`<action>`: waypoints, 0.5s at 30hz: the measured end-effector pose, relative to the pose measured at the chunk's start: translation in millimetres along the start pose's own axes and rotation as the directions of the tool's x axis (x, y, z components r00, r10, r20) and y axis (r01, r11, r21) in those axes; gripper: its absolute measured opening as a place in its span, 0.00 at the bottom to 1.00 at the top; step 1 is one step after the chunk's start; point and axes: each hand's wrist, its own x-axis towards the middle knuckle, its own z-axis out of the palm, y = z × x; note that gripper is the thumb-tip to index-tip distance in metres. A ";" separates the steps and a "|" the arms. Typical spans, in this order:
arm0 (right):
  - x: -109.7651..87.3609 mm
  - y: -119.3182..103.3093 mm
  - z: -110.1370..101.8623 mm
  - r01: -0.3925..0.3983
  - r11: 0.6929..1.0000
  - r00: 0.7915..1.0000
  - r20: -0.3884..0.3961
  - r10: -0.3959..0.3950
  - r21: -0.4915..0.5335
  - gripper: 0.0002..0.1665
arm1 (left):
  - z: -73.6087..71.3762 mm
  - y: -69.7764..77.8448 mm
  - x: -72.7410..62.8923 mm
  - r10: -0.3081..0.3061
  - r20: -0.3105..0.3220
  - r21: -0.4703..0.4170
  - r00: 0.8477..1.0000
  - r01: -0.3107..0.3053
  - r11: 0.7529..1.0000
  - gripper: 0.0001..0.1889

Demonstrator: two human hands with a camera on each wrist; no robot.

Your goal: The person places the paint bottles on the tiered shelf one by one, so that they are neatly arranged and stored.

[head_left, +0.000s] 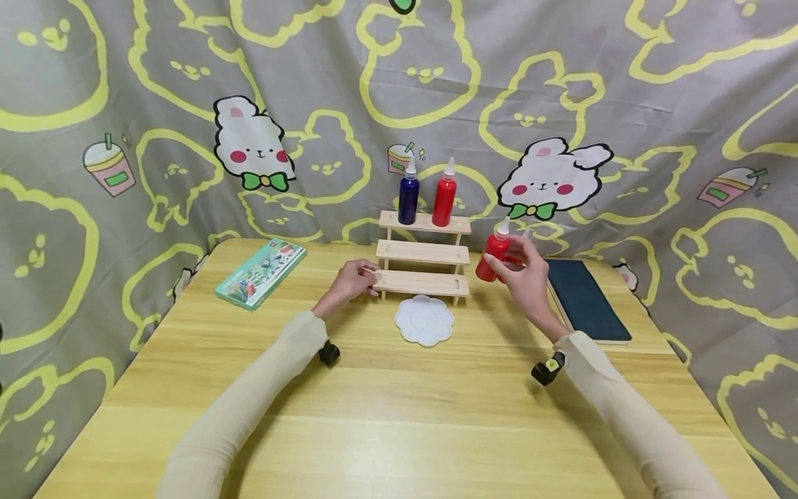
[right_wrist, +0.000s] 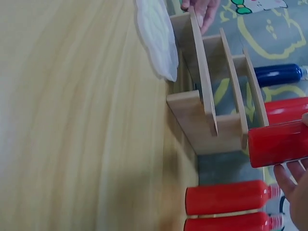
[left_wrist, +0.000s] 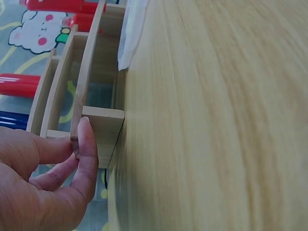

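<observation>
My right hand [head_left: 525, 277] grips a red squeeze bottle [head_left: 492, 258] with a white pointed nozzle, held upright just right of a three-step wooden stand [head_left: 422, 251]. At the left end of the lowest step, my left hand [head_left: 352, 281] pinches the board's edge between thumb and fingers. On the top step stand a dark blue bottle [head_left: 408, 201] and another red bottle [head_left: 445, 204]. Two more red bottles [right_wrist: 226, 198] stand side by side on the table beyond the stand's right side in the right wrist view; the head view has them mostly hidden behind my right hand.
A white flower-shaped palette [head_left: 424, 320] lies in front of the stand. To the left is a flat green illustrated box [head_left: 262, 274], and a dark blue book [head_left: 587, 299] lies at the right. A patterned curtain [head_left: 337, 83] hangs behind the wooden table [head_left: 399, 423].
</observation>
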 end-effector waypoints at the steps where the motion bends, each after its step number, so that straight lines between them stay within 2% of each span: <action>1: 1.4 -0.2 2.5 0.009 1.000 1.000 0.007 -0.009 0.006 0.30 | 0.3 -0.5 -0.3 -0.001 0.001 -0.003 1.000 0.001 1.000 0.15; 8: 8.5 -5.4 18.7 0.063 0.997 0.997 0.041 -0.065 0.039 0.29 | 2.4 -2.2 -2.5 0.004 0.004 -0.015 1.000 -0.004 1.000 0.15; 15: 16.5 -15.6 37.0 0.140 0.987 0.984 0.100 -0.147 0.073 0.29 | 0.2 -0.6 -1.6 -0.005 -0.006 0.000 1.000 0.005 1.000 0.15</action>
